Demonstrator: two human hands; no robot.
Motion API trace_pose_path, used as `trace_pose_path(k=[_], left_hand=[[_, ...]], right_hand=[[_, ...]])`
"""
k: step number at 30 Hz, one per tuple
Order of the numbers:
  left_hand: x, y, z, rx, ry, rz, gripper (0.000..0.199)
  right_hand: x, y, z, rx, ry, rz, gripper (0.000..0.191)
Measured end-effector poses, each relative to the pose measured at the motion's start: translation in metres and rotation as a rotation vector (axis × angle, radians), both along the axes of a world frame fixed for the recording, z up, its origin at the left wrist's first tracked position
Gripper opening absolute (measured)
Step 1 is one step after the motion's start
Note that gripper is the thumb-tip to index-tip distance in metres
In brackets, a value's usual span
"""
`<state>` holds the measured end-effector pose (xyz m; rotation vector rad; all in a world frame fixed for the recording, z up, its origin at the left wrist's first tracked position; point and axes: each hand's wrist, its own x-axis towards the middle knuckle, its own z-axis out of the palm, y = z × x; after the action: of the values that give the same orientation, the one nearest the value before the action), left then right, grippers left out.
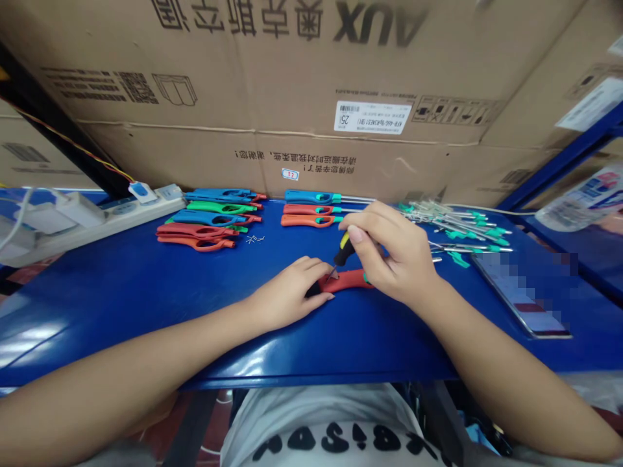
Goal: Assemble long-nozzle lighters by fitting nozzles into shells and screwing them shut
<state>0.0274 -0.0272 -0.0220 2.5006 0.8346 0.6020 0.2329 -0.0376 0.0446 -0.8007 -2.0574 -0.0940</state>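
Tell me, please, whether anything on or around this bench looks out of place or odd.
The carton behind the bench has upside-down print, so it seems inverted. At right, the rods lie in a jumbled heap, unlike the neater rows of handles. No damage shows on the red handle being worked on.

A big cardboard box point(292, 78) stands right behind the blue table point(121, 285), its AUX lettering upside down and a white label point(372, 117) on its face. Over at the table's far left corner I see a white power strip point(117, 218) with chargers point(80, 211) plugged in, red and yellow wires point(87, 152) running down to it. A phone point(525, 298) lies on the table's right side, a plastic bottle point(574, 202) near its far right corner.
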Motion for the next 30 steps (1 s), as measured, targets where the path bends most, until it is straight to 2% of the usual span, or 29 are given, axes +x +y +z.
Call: trace_pose_path(k=[3, 5, 8, 11, 16, 21, 23, 25, 27, 30], left_hand=[[0.0003, -0.0006, 0.0024, -0.007, -0.004, 0.002, 0.021], [0.0003, -0.0007, 0.0028, -0.012, -0.002, -0.002, 0.022], [0.0003, -0.0006, 0.0022, -0.012, -0.001, -0.009, 0.021], [0.0004, -0.0006, 0.0018, -0.011, -0.008, -0.012, 0.020], [0.0001, -0.0002, 0.0011, -0.014, -0.001, -0.008, 0.022], [0.0001, 0.0002, 0.0002, -0.004, -0.005, -0.008, 0.023], [0.0003, 0.0000, 0.0011, -0.005, -0.003, -0.010, 0.022], [0.0004, -0.0002, 0.0020, -0.007, -0.004, -0.013, 0.021], [0.0004, -0.0002, 0.0021, -0.012, -0.002, -0.014, 0.020], [0.0002, 0.0000, 0.0009, -0.017, -0.012, -0.018, 0.022]], right_hand=[[0.0009, 0.0024, 0.0003, -0.119, -0.035, 0.073, 0.033], [0.0014, 0.0049, -0.0011, -0.182, -0.005, 0.116, 0.035], [0.0020, 0.0065, -0.0032, -0.127, 0.050, 0.043, 0.027], [0.0017, 0.0041, -0.0025, -0.058, 0.043, -0.027, 0.027], [0.0015, 0.0015, 0.0004, -0.232, 0.098, 0.137, 0.033], [0.0039, 0.0030, -0.0006, 0.022, 0.045, 0.028, 0.018], [0.0036, 0.0020, -0.0010, -0.039, 0.014, 0.045, 0.027], [0.0027, 0.0011, -0.0015, -0.190, 0.017, 0.101, 0.041], [0.0022, 0.0011, -0.0021, -0.282, 0.031, 0.148, 0.044], [0.0027, 0.0020, -0.0027, -0.161, 0.030, 0.085, 0.032]])
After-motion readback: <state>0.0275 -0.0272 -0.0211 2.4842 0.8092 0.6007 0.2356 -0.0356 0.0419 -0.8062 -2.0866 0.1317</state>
